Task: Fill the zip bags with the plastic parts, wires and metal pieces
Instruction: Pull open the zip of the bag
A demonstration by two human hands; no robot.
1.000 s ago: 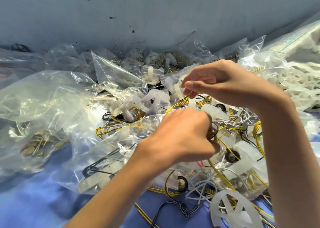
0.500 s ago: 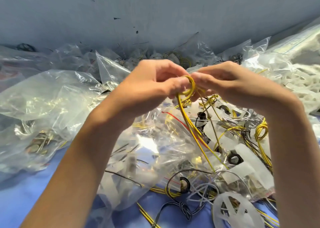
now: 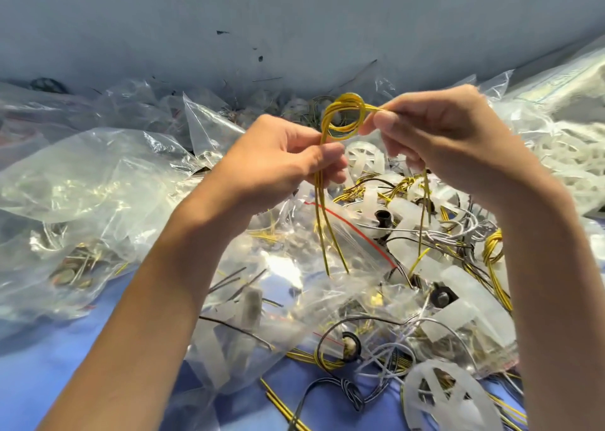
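Observation:
Both hands are raised above the pile with a bundle of yellow wires (image 3: 343, 116) between them, looped into a small ring. My left hand (image 3: 281, 165) pinches the strands just below the loop, and their loose ends hang down toward an open zip bag with a red seal line (image 3: 347, 231). My right hand (image 3: 435, 136) pinches the loop's right side, with another strand trailing down under its palm. White plastic parts (image 3: 363, 159), black metal pieces (image 3: 383, 218) and more wires lie below.
Clear filled zip bags (image 3: 82, 175) heap up on the left and along the grey wall (image 3: 294, 21). A white plastic wheel (image 3: 442, 394) and black and grey wires (image 3: 347, 394) lie on the blue surface (image 3: 39, 365) near me. White parts pile at the far right (image 3: 563, 155).
Both hands lifted from the pile. The yellow wires came up with them and are now coiled into a clear loop, held higher, with the ends dangling free.

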